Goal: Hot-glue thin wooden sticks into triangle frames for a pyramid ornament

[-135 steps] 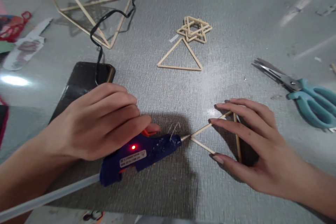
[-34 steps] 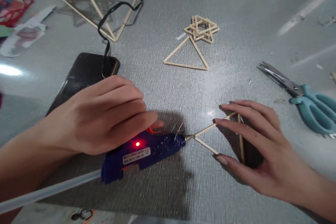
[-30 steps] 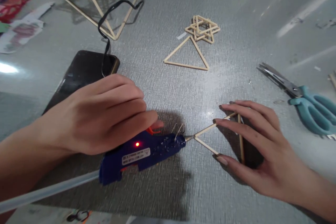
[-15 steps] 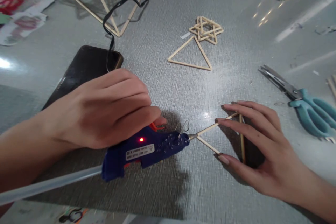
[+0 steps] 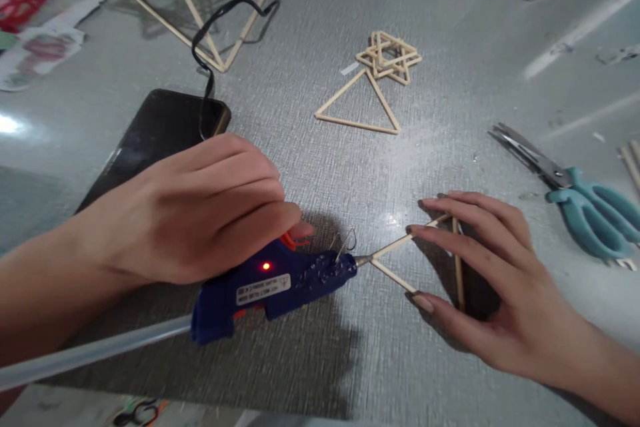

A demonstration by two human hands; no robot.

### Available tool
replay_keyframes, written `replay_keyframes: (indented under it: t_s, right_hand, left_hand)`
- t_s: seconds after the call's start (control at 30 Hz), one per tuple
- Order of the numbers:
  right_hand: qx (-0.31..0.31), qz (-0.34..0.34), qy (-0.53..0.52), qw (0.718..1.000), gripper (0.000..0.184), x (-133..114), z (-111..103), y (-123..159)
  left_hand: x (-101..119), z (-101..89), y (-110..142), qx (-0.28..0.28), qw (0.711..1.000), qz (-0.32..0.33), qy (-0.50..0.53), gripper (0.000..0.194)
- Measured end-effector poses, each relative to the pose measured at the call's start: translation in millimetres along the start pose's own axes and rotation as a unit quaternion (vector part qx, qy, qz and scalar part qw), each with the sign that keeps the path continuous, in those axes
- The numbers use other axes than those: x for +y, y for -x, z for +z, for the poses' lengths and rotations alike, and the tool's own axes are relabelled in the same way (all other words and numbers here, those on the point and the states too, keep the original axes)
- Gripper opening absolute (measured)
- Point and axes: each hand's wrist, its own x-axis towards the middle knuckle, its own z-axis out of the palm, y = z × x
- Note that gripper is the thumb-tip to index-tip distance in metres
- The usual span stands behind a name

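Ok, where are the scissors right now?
In the head view, the teal-handled scissors lie on the table at the far right, beyond the right hand, blades pointing left.

teal scissors, black phone, stick triangles

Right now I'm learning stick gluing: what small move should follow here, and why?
Probably ease the glue gun back from the corner while the right hand pins the stick triangle flat: the nozzle touches the joint where two sticks meet, the left hand grips the gun, its light on.

Grey table bears scissors, phone, stick triangle.
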Motion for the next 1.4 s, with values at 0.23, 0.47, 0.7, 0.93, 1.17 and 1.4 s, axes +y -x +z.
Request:
replay_keyframes:
  t_s: [0.23, 0.47, 0.7, 0.93, 1.17, 1.4]
  right_hand:
    - [0.002, 0.006, -0.001, 1.000, 0.053, -0.1, 0.9, 1.1]
    - [0.000, 0.002, 0.000, 1.000, 0.052, 0.0, 0.8, 0.8]
    - [0.001, 0.002, -0.001, 1.000, 0.053, -0.4, 0.3, 0.5]
    - [0.003, 0.007, -0.003, 1.000, 0.053, -1.2, 0.7, 0.4]
    - [0.000, 0.011, -0.005, 1.000, 0.055, -1.2, 0.3, 0.6]
    - [-0.001, 0.014, -0.007, 1.000, 0.056, -2.0, 0.2, 0.6]
  left_hand:
    - [-3.0, 0.1, 5.2, -0.002, 1.000, 0.023, -0.017, 0.060]
    - [-0.6, 0.5, 3.1, -0.009, 1.000, 0.005, -0.012, 0.060]
    - [-0.5, 4.4, 8.5, 0.001, 1.000, 0.001, -0.019, 0.061]
    - [-0.1, 2.5, 2.0, -0.007, 1.000, -0.001, -0.014, 0.059]
    - [3.9, -2.8, 5.9, -0.023, 0.999, -0.032, -0.015, 0.048]
    - [3.9, -2.0, 5.3, -0.023, 0.999, -0.022, -0.010, 0.036]
